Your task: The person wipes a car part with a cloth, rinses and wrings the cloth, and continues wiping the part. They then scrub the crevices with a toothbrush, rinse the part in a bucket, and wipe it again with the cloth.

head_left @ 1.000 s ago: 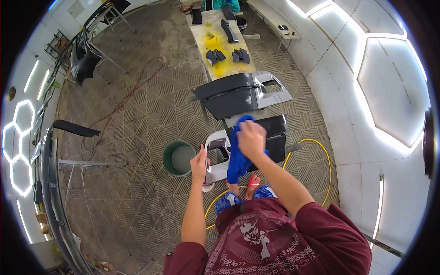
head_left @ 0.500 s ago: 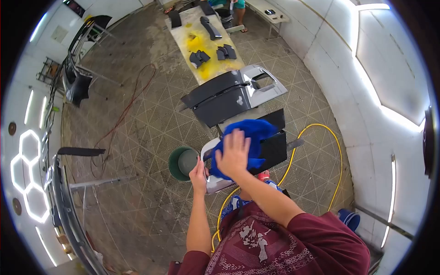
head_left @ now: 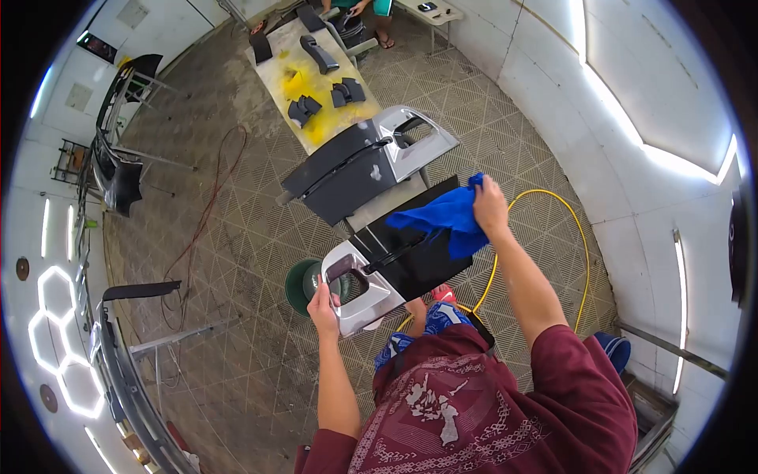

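A black and silver car trim panel (head_left: 430, 267) lies in front of me, its silver end with a cut-out opening toward the left. My left hand (head_left: 324, 308) grips the rim of that silver end, fingers wrapped over the edge. At the panel's right end, my right hand (head_left: 491, 207) clutches a corner of a blue cloth (head_left: 442, 215). The cloth hangs out to the left over the black surface and hides part of it. Just behind the silver end stands a green bucket (head_left: 297, 286), partly covered by the panel.
A similar grey and silver panel (head_left: 347, 178) lies beyond. Several dark parts rest on a yellow-stained table (head_left: 276, 47), with another person's hand (head_left: 359, 8) at its far end. A yellow hose (head_left: 580, 237) curves across the floor at right. Bumpers (head_left: 118, 178) hang on stands at left.
My right hand has gone from pressing flat on the cloth mid-panel to gripping its corner at the right end. The cloth has moved right, baring the silver end. My left hand still holds the edge.
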`<state>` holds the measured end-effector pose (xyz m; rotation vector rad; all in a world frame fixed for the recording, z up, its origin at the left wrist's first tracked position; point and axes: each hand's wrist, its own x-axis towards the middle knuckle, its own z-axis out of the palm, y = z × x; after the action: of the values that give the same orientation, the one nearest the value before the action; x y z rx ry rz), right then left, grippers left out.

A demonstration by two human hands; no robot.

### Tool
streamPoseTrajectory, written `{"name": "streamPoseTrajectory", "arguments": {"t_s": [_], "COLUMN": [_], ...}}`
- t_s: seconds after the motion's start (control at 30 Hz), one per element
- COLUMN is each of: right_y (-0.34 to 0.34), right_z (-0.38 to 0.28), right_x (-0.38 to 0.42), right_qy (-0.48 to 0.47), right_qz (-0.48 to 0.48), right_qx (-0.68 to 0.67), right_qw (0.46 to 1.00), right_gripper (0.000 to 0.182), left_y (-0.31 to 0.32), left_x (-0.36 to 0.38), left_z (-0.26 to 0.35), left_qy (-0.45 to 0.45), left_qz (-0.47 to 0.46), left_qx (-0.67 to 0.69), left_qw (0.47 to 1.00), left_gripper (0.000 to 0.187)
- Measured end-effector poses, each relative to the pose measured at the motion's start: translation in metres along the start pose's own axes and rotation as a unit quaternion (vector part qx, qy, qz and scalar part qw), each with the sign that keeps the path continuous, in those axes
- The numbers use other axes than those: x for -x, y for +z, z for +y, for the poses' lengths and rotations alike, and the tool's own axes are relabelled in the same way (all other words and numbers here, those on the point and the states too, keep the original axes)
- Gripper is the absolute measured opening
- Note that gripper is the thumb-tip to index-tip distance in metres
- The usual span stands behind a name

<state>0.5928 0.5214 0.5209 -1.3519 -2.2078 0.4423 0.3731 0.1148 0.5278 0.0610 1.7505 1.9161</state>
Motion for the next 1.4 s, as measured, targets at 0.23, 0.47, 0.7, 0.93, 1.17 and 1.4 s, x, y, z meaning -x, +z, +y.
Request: {"name": "streamPoseTrajectory", "arguments": {"t_s": [0.23,0.47,0.7,0.93,1.17,1.4], "right_y": [-0.128,-0.187,-0.179,-0.178,-0.154,-0.116], "right_z": [0.034,-0.003,-0.099,-0.164,-0.185,-0.21], "right_x": [-0.014,0.056,0.158,0.235,0.275,0.321], "right_qy": [0.173,0.177,0.043,-0.139,-0.397,-0.335], "right_qz": [0.165,-0.024,-0.347,-0.361,-0.368,-0.407], "right_qx": [-0.283,-0.461,-0.476,-0.504,-0.174,-0.257], "right_qw": [0.929,0.869,0.807,0.772,0.823,0.81], "right_gripper": [0.036,0.031,0.036,0.042,0.058,0.064], "left_y": [-0.009,-0.009,-0.013,0.044,0.017,-0.074], "left_x": [0.008,0.03,0.036,0.187,0.275,0.256], "left_z": [0.013,0.042,0.021,0.013,-0.011,0.003], "left_qy": [0.013,-0.043,0.12,0.002,-0.129,-0.178], "left_qz": [-0.028,0.009,0.063,-0.059,0.07,0.137], "left_qx": [-0.162,-0.245,-0.413,0.015,0.23,0.217], "left_qw": [0.986,0.969,0.901,0.998,0.962,0.95], "left_gripper": [0.047,0.06,0.054,0.053,0.06,0.059]}}
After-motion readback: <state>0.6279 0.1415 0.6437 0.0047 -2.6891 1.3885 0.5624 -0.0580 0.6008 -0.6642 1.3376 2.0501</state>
